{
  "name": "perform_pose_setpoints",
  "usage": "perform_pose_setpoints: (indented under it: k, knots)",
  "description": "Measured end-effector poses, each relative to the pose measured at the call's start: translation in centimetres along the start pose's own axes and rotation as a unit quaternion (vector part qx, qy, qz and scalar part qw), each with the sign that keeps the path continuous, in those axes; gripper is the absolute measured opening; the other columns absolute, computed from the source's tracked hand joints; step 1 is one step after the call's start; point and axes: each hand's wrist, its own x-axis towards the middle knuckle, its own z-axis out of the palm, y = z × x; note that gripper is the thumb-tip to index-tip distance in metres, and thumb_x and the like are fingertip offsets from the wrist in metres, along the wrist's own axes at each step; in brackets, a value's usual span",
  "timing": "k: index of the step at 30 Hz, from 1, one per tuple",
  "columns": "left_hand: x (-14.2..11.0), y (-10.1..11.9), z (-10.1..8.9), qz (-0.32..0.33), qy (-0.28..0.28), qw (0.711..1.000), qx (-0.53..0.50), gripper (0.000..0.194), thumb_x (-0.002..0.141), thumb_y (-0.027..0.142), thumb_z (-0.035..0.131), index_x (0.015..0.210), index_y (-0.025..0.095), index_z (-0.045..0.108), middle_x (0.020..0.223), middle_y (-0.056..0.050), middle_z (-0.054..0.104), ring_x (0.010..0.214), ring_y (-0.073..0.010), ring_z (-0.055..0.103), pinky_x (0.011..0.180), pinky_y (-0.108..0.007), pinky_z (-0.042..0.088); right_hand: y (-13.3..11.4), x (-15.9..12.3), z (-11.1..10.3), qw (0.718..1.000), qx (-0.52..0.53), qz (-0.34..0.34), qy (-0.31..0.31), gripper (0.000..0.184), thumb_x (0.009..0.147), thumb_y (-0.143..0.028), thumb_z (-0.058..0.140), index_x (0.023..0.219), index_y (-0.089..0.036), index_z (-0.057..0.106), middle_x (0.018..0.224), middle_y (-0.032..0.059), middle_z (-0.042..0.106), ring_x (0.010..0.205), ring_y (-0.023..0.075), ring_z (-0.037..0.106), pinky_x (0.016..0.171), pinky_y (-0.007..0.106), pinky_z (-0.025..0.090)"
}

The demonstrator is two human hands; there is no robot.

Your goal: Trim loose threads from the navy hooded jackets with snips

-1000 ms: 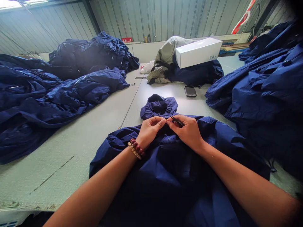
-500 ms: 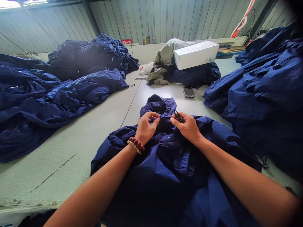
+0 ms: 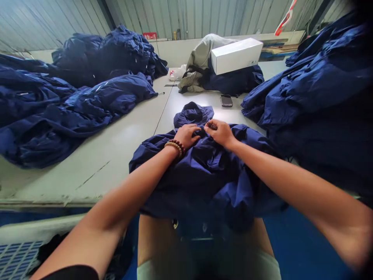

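A navy blue hooded jacket [image 3: 186,182] lies across the table's front edge and hangs over my lap, its hood [image 3: 194,112] pointing away from me. My left hand [image 3: 186,136], with bead bracelets at the wrist, has its thumb and forefinger curled on the fabric just below the hood. Close beside it, my right hand [image 3: 220,133] is closed, thumb and forefinger pinched together at the collar. What sits inside its curled fingers is hidden; the black snips seen earlier cannot be made out. The two hands' fingertips nearly meet.
Piles of navy garments lie at the left [image 3: 87,105] and the right [image 3: 314,105] of the white table [image 3: 136,120]. Beyond the hood are a phone [image 3: 226,100] and a white box [image 3: 236,56] on heaped cloth. A blue crate [image 3: 20,256] stands low at left.
My view has tipped downward, bringing my lap into sight. My right hand has come in closer to my left, and the black snips that showed in it are out of sight.
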Motion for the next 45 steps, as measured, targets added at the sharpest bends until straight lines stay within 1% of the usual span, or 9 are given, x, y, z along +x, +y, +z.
perform_pose_setpoints:
  k: [4,8,13,18,26,33,40,42,45]
  knots:
    - [-4.6,7.0,-5.6,0.019,0.095,0.983,-0.154,0.014,0.098,0.029,0.074,0.106,0.020,0.081,0.105,-0.006,0.080,0.095,-0.0175,0.072,0.092,-0.033,0.058,-6.5,-6.4,-5.9,0.998,0.025,-0.026,-0.042,0.020,0.090,-0.036,0.078,0.090,-0.017,0.075,0.071,-0.0020,0.061,0.065,0.0116,0.049,0.063,0.027,0.040]
    - [-15.7,15.0,-8.8,-0.039,0.000,0.943,-0.331,0.019,0.100,0.037,0.075,0.099,0.019,0.080,0.092,-0.004,0.078,0.077,-0.0137,0.067,0.070,-0.026,0.053,-11.9,-18.6,-10.7,0.974,0.084,0.076,-0.195,0.023,0.094,-0.043,0.078,0.090,-0.020,0.075,0.069,-0.0028,0.056,0.061,0.0108,0.046,0.056,0.025,0.036]
    - [-29.4,18.9,-2.8,-0.240,-0.138,0.851,-0.447,0.027,0.099,0.044,0.075,0.094,0.018,0.078,0.082,-0.002,0.075,0.072,-0.0138,0.065,0.067,-0.026,0.050,-9.1,-33.8,-8.4,0.919,0.099,0.270,-0.270,0.026,0.096,-0.045,0.072,0.089,-0.021,0.077,0.064,-0.0035,0.053,0.058,0.0114,0.042,0.054,0.026,0.033]
    - [-34.7,18.8,3.5,-0.340,-0.148,0.815,-0.445,0.028,0.098,0.047,0.074,0.099,0.019,0.079,0.090,-0.002,0.078,0.081,-0.0163,0.068,0.074,-0.028,0.049,-2.7,-40.6,-3.3,0.934,0.046,0.320,-0.155,0.037,0.091,-0.056,0.075,0.091,-0.020,0.081,0.073,0.0023,0.070,0.063,0.0169,0.058,0.063,0.030,0.045]
    - [-34.5,18.1,5.2,-0.367,-0.124,0.809,-0.443,0.022,0.096,0.042,0.073,0.103,0.022,0.079,0.091,-0.002,0.076,0.083,-0.0178,0.067,0.078,-0.030,0.048,-0.1,-41.5,-1.5,0.950,0.025,0.293,-0.102,0.039,0.095,-0.054,0.070,0.108,-0.021,0.087,0.084,0.0058,0.081,0.070,0.0222,0.072,0.068,0.032,0.057]
    - [-34.4,18.4,5.1,-0.372,-0.132,0.792,-0.466,0.029,0.100,0.047,0.070,0.106,0.019,0.078,0.093,-0.005,0.077,0.087,-0.0194,0.067,0.084,-0.032,0.050,-2.2,-41.7,-1.9,0.978,0.038,0.196,-0.065,0.025,0.101,-0.042,0.070,0.112,-0.026,0.086,0.104,0.0052,0.085,0.088,0.0231,0.083,0.082,0.029,0.067]
    - [-28.2,18.1,-4.6,-0.240,-0.153,0.805,-0.521,0.030,0.104,0.048,0.070,0.109,0.020,0.079,0.095,-0.006,0.079,0.090,-0.0186,0.071,0.087,-0.031,0.053,-8.4,-34.7,-6.5,0.997,0.030,-0.020,0.064,0.023,0.098,-0.020,0.071,0.113,-0.033,0.083,0.093,-0.0001,0.083,0.062,0.0137,0.073,0.054,0.020,0.056]
    - [-24.9,17.7,-7.9,-0.175,-0.099,0.838,-0.507,0.025,0.105,0.043,0.068,0.110,0.021,0.079,0.096,-0.005,0.078,0.090,-0.0172,0.071,0.085,-0.029,0.054,-10.4,-30.7,-8.3,0.995,0.011,-0.017,0.101,0.019,0.099,-0.025,0.073,0.110,-0.035,0.084,0.088,-0.0014,0.081,0.055,0.0113,0.065,0.048,0.021,0.049]
    - [-18.7,16.1,-10.8,-0.110,0.074,0.899,-0.418,0.018,0.106,0.035,0.066,0.113,0.022,0.077,0.103,-0.004,0.078,0.093,-0.0169,0.072,0.087,-0.030,0.057,-12.6,-23.0,-9.9,0.997,0.008,-0.018,0.076,0.014,0.101,-0.033,0.073,0.109,-0.033,0.085,0.078,-0.0008,0.076,0.055,0.0117,0.061,0.049,0.023,0.047]
